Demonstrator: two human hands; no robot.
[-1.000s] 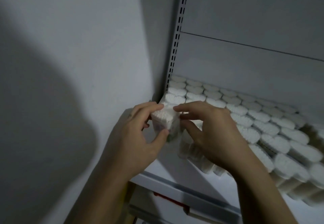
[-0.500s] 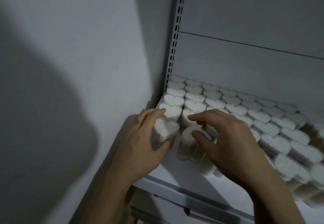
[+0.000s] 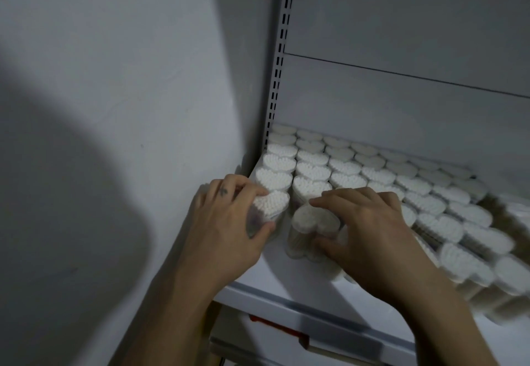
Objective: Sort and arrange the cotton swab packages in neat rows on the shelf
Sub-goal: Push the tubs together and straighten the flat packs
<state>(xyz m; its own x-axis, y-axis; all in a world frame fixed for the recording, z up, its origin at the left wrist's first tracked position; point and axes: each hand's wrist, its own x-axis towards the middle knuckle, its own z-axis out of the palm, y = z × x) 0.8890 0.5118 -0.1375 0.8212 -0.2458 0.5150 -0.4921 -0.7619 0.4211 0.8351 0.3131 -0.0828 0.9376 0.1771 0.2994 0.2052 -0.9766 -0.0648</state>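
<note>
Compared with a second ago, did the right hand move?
Yes. The right hand slid rightward, away from the slotted post, off the wall-side pack and onto the second pack.

Hands: two working, left hand [image 3: 226, 222] and right hand [image 3: 370, 231].
Cotton swab packages [image 3: 378, 176]: dozens standing; right end blurring, no exact count.
Being gripped: two, near-wall package [image 3: 271, 203] in the left, front package [image 3: 311, 219] in the right.
Wall-side line: six showing.
Shelf [image 3: 286, 288]: one.
Slotted upright [image 3: 279, 64]: one.
</note>
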